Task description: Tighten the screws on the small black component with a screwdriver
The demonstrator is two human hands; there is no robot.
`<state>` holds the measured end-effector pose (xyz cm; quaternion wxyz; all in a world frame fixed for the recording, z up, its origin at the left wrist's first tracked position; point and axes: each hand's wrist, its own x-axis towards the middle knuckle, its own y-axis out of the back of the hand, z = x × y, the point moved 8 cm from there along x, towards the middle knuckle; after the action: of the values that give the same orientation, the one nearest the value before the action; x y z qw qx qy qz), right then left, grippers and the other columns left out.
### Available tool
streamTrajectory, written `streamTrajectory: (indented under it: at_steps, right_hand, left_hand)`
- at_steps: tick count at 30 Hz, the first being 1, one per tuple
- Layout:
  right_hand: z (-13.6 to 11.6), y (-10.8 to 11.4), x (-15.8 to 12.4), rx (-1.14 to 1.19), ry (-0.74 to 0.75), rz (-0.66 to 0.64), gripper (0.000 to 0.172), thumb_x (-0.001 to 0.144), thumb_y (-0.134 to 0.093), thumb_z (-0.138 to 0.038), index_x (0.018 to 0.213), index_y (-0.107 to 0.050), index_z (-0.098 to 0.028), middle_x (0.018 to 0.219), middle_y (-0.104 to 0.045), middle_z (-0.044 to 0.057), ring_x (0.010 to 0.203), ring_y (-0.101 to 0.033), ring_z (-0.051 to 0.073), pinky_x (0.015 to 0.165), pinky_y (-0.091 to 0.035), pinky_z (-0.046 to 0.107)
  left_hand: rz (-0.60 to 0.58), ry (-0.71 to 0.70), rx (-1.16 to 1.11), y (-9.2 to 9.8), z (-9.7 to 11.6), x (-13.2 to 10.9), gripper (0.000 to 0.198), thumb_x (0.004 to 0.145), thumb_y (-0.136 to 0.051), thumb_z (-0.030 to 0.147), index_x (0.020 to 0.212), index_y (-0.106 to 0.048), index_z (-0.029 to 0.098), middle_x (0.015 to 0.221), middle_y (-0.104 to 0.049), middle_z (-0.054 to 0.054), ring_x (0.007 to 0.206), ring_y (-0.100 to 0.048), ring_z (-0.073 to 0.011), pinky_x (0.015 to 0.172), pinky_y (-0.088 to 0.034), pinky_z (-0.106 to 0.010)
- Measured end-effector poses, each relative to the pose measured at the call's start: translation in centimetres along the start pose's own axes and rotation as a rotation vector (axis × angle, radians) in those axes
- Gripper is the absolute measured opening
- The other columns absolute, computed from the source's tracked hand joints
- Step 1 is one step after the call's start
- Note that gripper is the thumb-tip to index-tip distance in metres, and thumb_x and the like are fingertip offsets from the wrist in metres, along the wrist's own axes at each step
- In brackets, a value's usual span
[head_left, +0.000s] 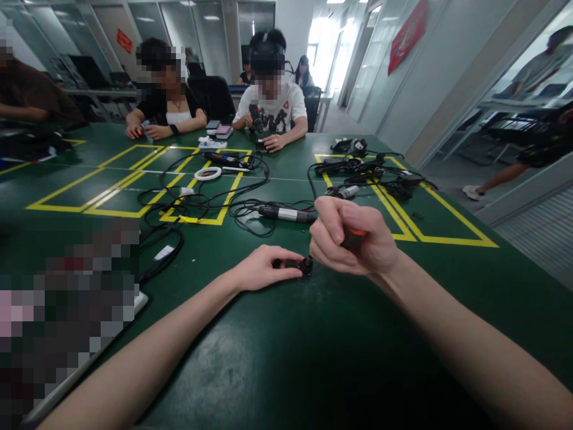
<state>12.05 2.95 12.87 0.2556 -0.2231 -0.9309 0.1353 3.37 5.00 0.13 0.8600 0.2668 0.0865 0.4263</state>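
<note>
The left grip [259, 269] closes its thumb and fingertips about a small black piece [305, 268], which sits on the green table [268, 364] just beside the right grip. The right grip [353, 236] is curled into a fist around a dark handle [353, 240] marked with orange; the fingers hide most of it, and whether its tip touches the black piece cannot be told.

From the left, a blurred-out object with a pale edge [142, 300] lies near the left forearm. Beyond it, across the table, a person in black sleeves [194, 110] holds a small item with orange on it. Next come a white ring [216, 171] among loose black cables, and a person in a white shirt [293, 104] holding a dark tool [256, 117]. A black-and-silver cylinder [286, 214] lies behind the hands. Farther right, more tangled cables [351, 168] lie across yellow tape outlines [456, 242].
</note>
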Motion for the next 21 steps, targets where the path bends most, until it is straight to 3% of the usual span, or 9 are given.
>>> streamTrajectory:
  at_steps: [6, 8, 11, 15, 21]
  right_hand:
    - [-0.2, 0.7, 0.4, -0.010, -0.053, 0.056, 0.061, 0.110, -0.042, -0.042, 0.054, -0.039, -0.020, 0.042, -0.026, -0.009, 0.036, -0.018, 0.005, 0.038, -0.019, 0.020]
    - [-0.5, 0.5, 0.4, -0.008, -0.049, 0.041, 0.061, 0.109, -0.044, -0.051, 0.056, -0.039, -0.020, 0.042, -0.022, -0.010, 0.035, -0.014, 0.005, 0.038, -0.016, 0.021]
    - [-0.7, 0.4, 0.3, -0.039, -0.036, 0.061, 0.049, 0.101, -0.060, -0.056, 0.069, -0.047, -0.021, 0.044, -0.021, -0.014, 0.035, -0.010, 0.005, 0.038, -0.015, 0.020]
    - [-0.6, 0.8, 0.1, -0.091, -0.032, 0.131, 0.038, 0.095, -0.070, -0.043, 0.073, -0.048, -0.023, 0.043, -0.027, -0.014, 0.035, -0.012, 0.005, 0.038, -0.015, 0.020]
    - [-1.1, 1.5, 0.2, -0.128, 0.029, 0.165, 0.051, 0.099, -0.065, -0.050, 0.061, -0.051, -0.021, 0.047, -0.043, -0.007, 0.034, -0.025, 0.006, 0.037, -0.022, 0.024]
  left_hand:
    - [0.027, 0.025, 0.023, 0.2, -0.2, 0.0, 0.044, 0.092, -0.074, 0.046, 0.125, -0.079, 0.017, 0.097, -0.079, -0.005, 0.076, -0.058, -0.0136, 0.072, -0.042, -0.024]
    - [0.024, 0.031, 0.028, 0.2, -0.2, 0.0, 0.044, 0.092, -0.074, 0.046, 0.125, -0.079, 0.018, 0.094, -0.078, -0.005, 0.074, -0.056, -0.0129, 0.071, -0.042, -0.024]
    - [0.025, 0.028, 0.031, 0.2, -0.1, 0.0, 0.043, 0.092, -0.074, 0.046, 0.125, -0.079, 0.019, 0.092, -0.078, -0.004, 0.072, -0.055, -0.0124, 0.069, -0.041, -0.024]
    - [0.024, 0.031, 0.031, 0.2, -0.1, 0.1, 0.044, 0.092, -0.075, 0.046, 0.127, -0.079, 0.019, 0.091, -0.077, -0.004, 0.073, -0.056, -0.0128, 0.069, -0.041, -0.024]
    - [0.028, 0.047, 0.055, 0.3, 0.0, 0.0, 0.043, 0.092, -0.076, 0.044, 0.127, -0.079, 0.019, 0.085, -0.075, -0.003, 0.072, -0.055, -0.0126, 0.072, -0.043, -0.024]
